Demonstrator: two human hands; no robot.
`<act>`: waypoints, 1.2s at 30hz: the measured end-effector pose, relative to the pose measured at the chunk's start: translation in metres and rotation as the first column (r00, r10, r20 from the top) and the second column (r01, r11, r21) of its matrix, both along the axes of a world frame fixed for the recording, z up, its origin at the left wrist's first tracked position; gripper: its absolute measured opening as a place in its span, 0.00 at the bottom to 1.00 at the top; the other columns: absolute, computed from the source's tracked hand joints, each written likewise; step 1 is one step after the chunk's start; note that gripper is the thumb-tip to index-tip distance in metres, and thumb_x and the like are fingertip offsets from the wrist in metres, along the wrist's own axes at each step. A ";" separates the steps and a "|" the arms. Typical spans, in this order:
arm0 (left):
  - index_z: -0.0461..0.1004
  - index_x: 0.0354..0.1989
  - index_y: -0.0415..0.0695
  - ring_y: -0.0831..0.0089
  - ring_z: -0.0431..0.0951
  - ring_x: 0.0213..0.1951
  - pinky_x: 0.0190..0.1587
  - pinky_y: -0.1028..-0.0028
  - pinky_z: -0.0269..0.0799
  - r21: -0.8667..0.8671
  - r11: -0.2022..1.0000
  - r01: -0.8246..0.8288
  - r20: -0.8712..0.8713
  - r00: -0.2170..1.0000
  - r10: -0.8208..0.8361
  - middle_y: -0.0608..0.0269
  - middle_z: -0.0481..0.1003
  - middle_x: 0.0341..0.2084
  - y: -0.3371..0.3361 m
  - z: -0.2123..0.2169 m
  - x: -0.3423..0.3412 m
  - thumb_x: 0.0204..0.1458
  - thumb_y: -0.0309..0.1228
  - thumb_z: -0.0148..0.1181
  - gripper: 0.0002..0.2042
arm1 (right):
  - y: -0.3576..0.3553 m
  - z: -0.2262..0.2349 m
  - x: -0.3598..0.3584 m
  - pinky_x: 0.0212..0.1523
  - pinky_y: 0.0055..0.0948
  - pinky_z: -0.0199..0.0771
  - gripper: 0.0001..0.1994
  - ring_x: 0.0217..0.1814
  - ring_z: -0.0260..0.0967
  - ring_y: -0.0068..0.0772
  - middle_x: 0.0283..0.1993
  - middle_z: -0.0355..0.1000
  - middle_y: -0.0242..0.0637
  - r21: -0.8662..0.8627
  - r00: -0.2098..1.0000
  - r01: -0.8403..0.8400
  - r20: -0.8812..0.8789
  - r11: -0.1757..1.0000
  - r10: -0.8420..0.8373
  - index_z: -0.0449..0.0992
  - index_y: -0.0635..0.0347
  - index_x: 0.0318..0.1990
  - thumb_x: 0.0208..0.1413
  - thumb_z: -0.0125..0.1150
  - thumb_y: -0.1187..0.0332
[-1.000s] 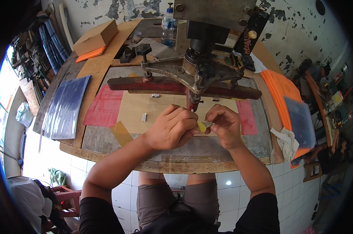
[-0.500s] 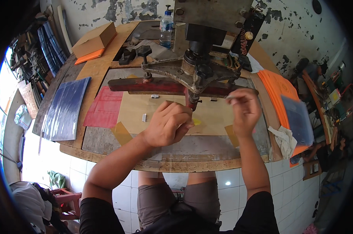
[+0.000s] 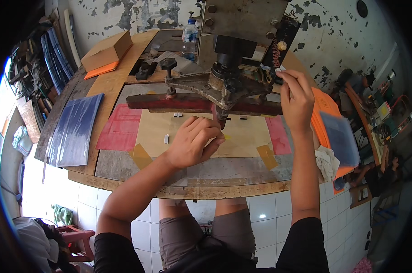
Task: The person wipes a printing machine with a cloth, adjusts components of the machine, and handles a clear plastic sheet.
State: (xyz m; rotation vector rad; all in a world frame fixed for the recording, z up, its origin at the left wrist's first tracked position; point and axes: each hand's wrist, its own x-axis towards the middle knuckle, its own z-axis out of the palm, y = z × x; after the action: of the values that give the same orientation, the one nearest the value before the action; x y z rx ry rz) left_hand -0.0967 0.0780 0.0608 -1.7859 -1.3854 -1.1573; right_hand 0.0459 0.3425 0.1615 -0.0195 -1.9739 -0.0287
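My left hand [image 3: 194,142] is closed over the tan board [image 3: 153,129], its thumb and fingers pinched near a small yellow patch [image 3: 227,137]. Whatever those fingers hold is hidden. To the right of the press head, my right hand [image 3: 298,101] is raised with thumb and fingertips together. Something small and pale shows at its tips, too small to name. Small blocks lie on the board: one pale block [image 3: 166,139] left of my left hand, another block [image 3: 177,115] farther back, and a dark one [image 3: 243,118] to the right. Above the board hangs the metal press head [image 3: 224,86] with its red bar [image 3: 192,101].
Red sheets [image 3: 119,127] and brown tape [image 3: 267,157] flank the board. A clear-covered blue stack [image 3: 76,129] lies at the left, orange sheets [image 3: 322,118] and a white cloth [image 3: 327,163] at the right. A cardboard box [image 3: 106,50] and bottle [image 3: 189,38] stand behind.
My right hand has risen away from the board to beside the press's right end, uncovering the right red sheet. My left hand stays in nearly the same place. The view has shifted slightly.
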 end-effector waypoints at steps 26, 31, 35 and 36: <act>0.82 0.52 0.38 0.82 0.82 0.41 0.43 0.77 0.75 0.000 0.982 0.190 0.843 0.528 -0.102 0.65 0.86 0.40 0.007 -0.005 0.016 0.64 0.24 0.70 0.10 | -0.077 -0.103 -0.017 0.50 0.40 0.74 0.14 0.48 0.80 0.41 0.53 0.80 0.35 -0.047 0.857 -0.514 0.004 0.856 0.515 0.80 0.54 0.53 0.59 0.70 0.71; 0.81 0.52 0.38 0.82 0.82 0.40 0.41 0.77 0.75 -0.042 0.988 0.145 0.824 0.565 -0.048 0.66 0.85 0.40 0.005 -0.004 0.020 0.64 0.24 0.71 0.10 | -0.083 -0.109 -0.012 0.46 0.38 0.74 0.18 0.46 0.79 0.38 0.51 0.79 0.34 -0.230 0.805 -0.581 -0.023 0.781 0.592 0.80 0.53 0.53 0.56 0.71 0.78; 0.78 0.50 0.37 0.82 0.81 0.39 0.44 0.77 0.77 -0.078 0.974 0.211 0.832 0.552 -0.053 0.65 0.83 0.40 0.004 -0.005 0.019 0.65 0.22 0.68 0.08 | -0.076 -0.113 -0.012 0.45 0.35 0.74 0.18 0.46 0.79 0.36 0.49 0.79 0.34 -0.164 0.828 -0.551 0.016 0.818 0.560 0.82 0.52 0.50 0.53 0.71 0.81; 0.77 0.49 0.37 0.83 0.81 0.39 0.43 0.77 0.76 -0.090 0.971 0.224 0.825 0.562 -0.053 0.65 0.82 0.40 0.004 -0.005 0.019 0.65 0.22 0.69 0.08 | -0.076 -0.113 -0.011 0.45 0.34 0.74 0.17 0.46 0.79 0.35 0.49 0.78 0.34 -0.146 0.834 -0.543 0.024 0.827 0.552 0.82 0.52 0.48 0.53 0.71 0.82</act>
State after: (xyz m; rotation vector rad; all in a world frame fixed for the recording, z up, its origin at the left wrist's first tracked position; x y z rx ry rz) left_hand -0.0773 0.0821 0.0556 -1.5126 -1.9229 -2.2052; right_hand 0.0344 0.2662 0.0485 0.4711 -1.9761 0.4872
